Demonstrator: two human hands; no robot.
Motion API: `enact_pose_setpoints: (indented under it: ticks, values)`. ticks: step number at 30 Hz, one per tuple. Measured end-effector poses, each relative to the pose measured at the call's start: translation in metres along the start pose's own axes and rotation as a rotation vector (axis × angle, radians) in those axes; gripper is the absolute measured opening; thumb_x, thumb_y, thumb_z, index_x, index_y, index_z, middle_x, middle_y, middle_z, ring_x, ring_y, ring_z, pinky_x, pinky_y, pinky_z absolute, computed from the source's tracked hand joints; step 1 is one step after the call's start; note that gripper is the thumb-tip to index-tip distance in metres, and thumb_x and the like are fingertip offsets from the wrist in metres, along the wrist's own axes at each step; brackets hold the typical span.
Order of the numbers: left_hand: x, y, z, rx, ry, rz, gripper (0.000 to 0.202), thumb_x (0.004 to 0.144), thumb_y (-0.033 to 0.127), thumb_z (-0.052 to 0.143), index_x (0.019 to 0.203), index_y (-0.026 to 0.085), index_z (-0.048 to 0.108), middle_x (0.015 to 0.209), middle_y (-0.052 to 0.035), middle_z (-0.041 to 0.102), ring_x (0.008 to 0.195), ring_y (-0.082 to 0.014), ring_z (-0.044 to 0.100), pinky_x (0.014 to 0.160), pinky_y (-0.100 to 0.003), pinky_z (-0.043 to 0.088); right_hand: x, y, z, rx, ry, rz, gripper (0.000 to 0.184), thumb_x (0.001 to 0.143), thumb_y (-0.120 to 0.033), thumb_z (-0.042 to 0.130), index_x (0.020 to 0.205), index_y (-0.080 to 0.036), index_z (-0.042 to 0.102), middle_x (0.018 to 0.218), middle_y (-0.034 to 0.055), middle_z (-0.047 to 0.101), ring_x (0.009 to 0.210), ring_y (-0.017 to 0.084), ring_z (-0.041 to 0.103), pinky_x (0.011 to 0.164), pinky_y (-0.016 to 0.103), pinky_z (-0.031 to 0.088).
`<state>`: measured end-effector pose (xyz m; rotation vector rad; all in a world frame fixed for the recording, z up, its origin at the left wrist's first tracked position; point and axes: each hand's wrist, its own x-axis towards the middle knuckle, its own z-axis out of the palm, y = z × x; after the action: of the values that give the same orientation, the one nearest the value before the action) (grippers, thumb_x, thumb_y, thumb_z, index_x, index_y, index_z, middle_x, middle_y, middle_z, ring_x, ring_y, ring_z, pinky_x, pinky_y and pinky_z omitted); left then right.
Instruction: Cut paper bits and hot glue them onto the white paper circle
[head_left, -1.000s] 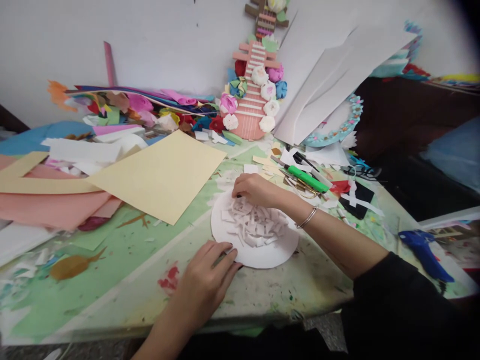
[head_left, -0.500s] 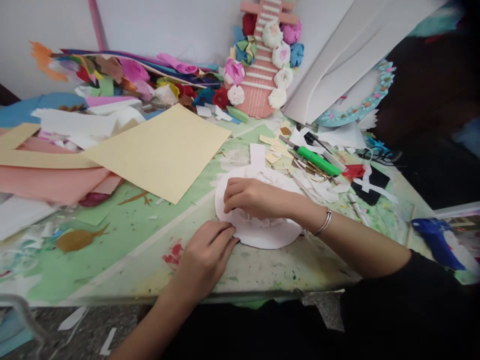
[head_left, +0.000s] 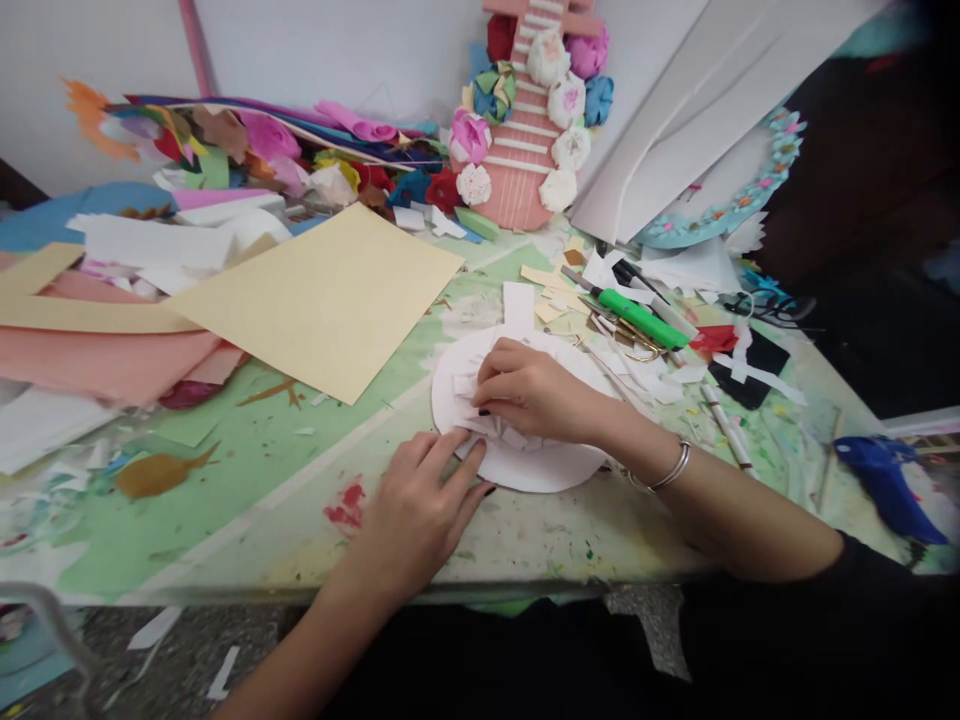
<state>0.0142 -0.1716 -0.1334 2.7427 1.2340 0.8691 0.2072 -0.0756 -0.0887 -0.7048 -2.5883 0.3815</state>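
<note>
A round white paper disc (head_left: 555, 474) lies flat on the table, with crumpled and folded white paper strips (head_left: 506, 436) built up on its middle. My left hand (head_left: 421, 500) rests at the disc's near left edge, fingers stretched and apart, their tips touching the rim. Over the strips, my right hand (head_left: 534, 390) has its thumb and fingers pinched together. A small white paper strip (head_left: 463, 386) shows at those fingertips. The right hand and forearm hide part of the disc. A white paper rectangle (head_left: 518, 308) sticks out behind the disc's far edge.
Cream square card (head_left: 322, 300) lies to the left. Right of the disc are a green-handled cutter (head_left: 637, 318), paper scraps, a pen (head_left: 726, 428) and a blue glue gun (head_left: 889, 485). A pink paper guitar with flowers (head_left: 517, 180) leans at the back.
My right hand has shifted slightly right, uncovering white strips on the disc's left side. My left hand's fingers have spread and reach a little further over the rim.
</note>
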Motion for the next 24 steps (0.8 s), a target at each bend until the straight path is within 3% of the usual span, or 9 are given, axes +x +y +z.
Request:
enact_pose_setpoints:
  ticks: [5, 10, 12, 14, 17, 20, 24]
  values:
    - [0.000, 0.002, -0.002, 0.017, 0.036, 0.002, 0.034, 0.088, 0.020, 0.058, 0.119, 0.008, 0.057, 0.115, -0.0189, 0.058, 0.102, -0.0273, 0.055, 0.087, -0.045, 0.052, -0.001, 0.006, -0.014, -0.024, 0.185, 0.185, 0.019, 0.083, -0.008, 0.056, 0.082, -0.014, 0.073, 0.084, 0.0091, 0.068, 0.082, 0.018, 0.059, 0.074, 0.032, 0.048]
    - [0.001, 0.003, 0.001, 0.081, 0.054, -0.014, 0.045, 0.087, 0.023, 0.060, 0.127, 0.006, 0.049, 0.120, -0.0215, 0.053, 0.100, -0.0266, 0.055, 0.087, -0.043, 0.052, -0.014, 0.040, -0.066, -0.216, 0.461, 0.568, 0.025, 0.079, -0.009, 0.052, 0.086, -0.018, 0.075, 0.088, 0.0051, 0.072, 0.075, 0.018, 0.064, 0.077, 0.034, 0.050]
    - [0.001, 0.002, 0.004, 0.101, 0.073, -0.019, 0.048, 0.086, 0.024, 0.061, 0.129, 0.006, 0.047, 0.120, -0.0219, 0.052, 0.095, -0.0254, 0.055, 0.084, -0.043, 0.052, -0.028, 0.049, -0.086, -0.309, 0.489, 0.726, 0.025, 0.077, -0.011, 0.053, 0.088, -0.018, 0.075, 0.080, 0.0048, 0.072, 0.072, 0.019, 0.064, 0.074, 0.034, 0.049]
    - [0.000, 0.000, 0.007, 0.117, 0.099, -0.015, 0.050, 0.086, 0.024, 0.062, 0.130, 0.005, 0.047, 0.118, -0.0219, 0.053, 0.096, -0.0261, 0.055, 0.084, -0.043, 0.052, -0.044, 0.050, -0.098, -0.348, 0.387, 0.905, 0.022, 0.075, -0.013, 0.054, 0.082, -0.017, 0.074, 0.067, 0.0048, 0.069, 0.064, 0.019, 0.063, 0.066, 0.033, 0.048]
    - [-0.002, -0.003, 0.010, 0.133, 0.128, 0.021, 0.051, 0.084, 0.022, 0.063, 0.130, 0.005, 0.046, 0.115, -0.0217, 0.054, 0.099, -0.0280, 0.055, 0.085, -0.043, 0.052, -0.062, 0.039, -0.098, -0.253, 0.104, 1.101, 0.021, 0.076, -0.012, 0.052, 0.067, -0.015, 0.070, 0.053, 0.0051, 0.062, 0.055, 0.017, 0.059, 0.057, 0.030, 0.044]
    - [-0.003, -0.005, 0.010, 0.140, 0.141, 0.046, 0.051, 0.084, 0.023, 0.063, 0.129, 0.006, 0.047, 0.115, -0.0213, 0.054, 0.098, -0.0276, 0.056, 0.085, -0.042, 0.052, -0.068, 0.026, -0.082, -0.229, -0.119, 1.115, 0.023, 0.077, -0.011, 0.051, 0.064, -0.014, 0.070, 0.056, 0.0075, 0.063, 0.058, 0.017, 0.059, 0.058, 0.030, 0.042]
    - [-0.001, -0.003, 0.010, 0.131, 0.124, 0.028, 0.048, 0.086, 0.023, 0.062, 0.130, 0.010, 0.048, 0.117, -0.0203, 0.054, 0.095, -0.0262, 0.056, 0.084, -0.042, 0.051, -0.065, 0.020, -0.064, -0.284, -0.191, 1.073, 0.018, 0.079, -0.017, 0.057, 0.074, -0.014, 0.073, 0.071, 0.0102, 0.069, 0.068, 0.019, 0.062, 0.060, 0.028, 0.040]
